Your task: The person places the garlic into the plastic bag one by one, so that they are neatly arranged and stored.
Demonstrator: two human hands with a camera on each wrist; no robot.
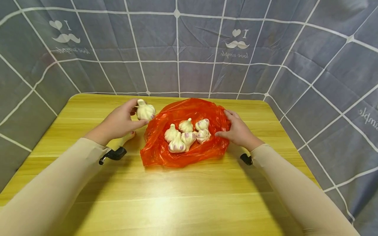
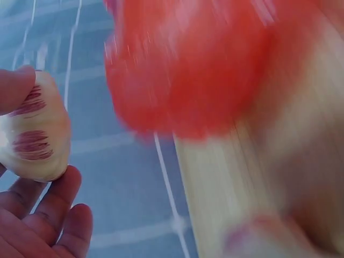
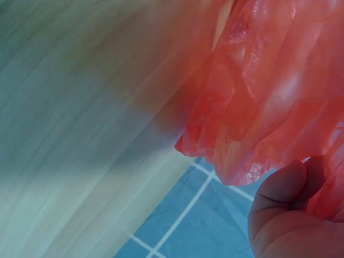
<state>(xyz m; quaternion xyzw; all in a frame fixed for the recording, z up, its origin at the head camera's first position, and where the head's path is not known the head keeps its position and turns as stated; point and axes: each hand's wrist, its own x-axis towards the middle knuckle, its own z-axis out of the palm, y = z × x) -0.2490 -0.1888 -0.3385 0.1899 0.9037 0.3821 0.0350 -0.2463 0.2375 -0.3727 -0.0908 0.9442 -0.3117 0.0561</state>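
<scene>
My left hand holds a garlic bulb just left of a red plastic bag. The left wrist view shows this bulb, cream with purple streaks, between thumb and fingers. Spread open on the table, the bag has several garlic bulbs lying in its middle. At the bag's right side, my right hand grips the rim, thumb inside and fingers outside. In the right wrist view the thumb lies against the crumpled red plastic.
Another garlic bulb lies on the wooden table beneath my left wrist, mostly hidden; it is blurred in the left wrist view. Grey cloth with white grid lines stands behind the table and along both sides.
</scene>
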